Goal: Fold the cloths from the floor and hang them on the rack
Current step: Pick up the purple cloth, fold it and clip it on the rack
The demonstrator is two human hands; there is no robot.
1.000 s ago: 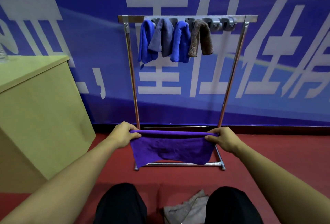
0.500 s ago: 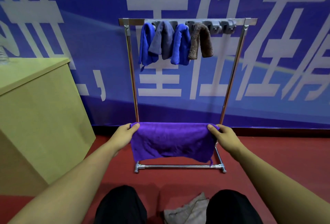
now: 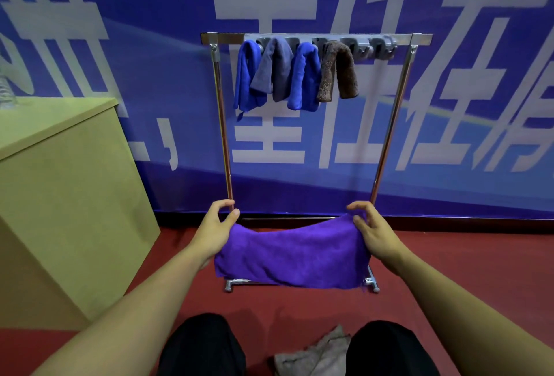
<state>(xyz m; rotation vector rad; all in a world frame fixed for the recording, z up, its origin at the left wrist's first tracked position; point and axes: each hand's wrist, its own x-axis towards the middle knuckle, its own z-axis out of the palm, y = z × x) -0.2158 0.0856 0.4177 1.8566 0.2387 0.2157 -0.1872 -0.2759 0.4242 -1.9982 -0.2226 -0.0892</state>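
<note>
Two hands carry my purple cloth (image 3: pixel 292 255) slung crosswise between them, low before the rack (image 3: pixel 316 39); its long axis runs left to right. My left hand (image 3: pixel 216 230) pinches one end, my right hand (image 3: pixel 373 233) the other, equally near. Free hooks sit up-right, beyond the brown cloth (image 3: pixel 338 71)

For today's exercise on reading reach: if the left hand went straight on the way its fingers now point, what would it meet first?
Probably the chrome left upright of the metal rack: the left hand, pinching the purple microfibre cloth, points forward and up toward it. Depth is unclear.
</note>
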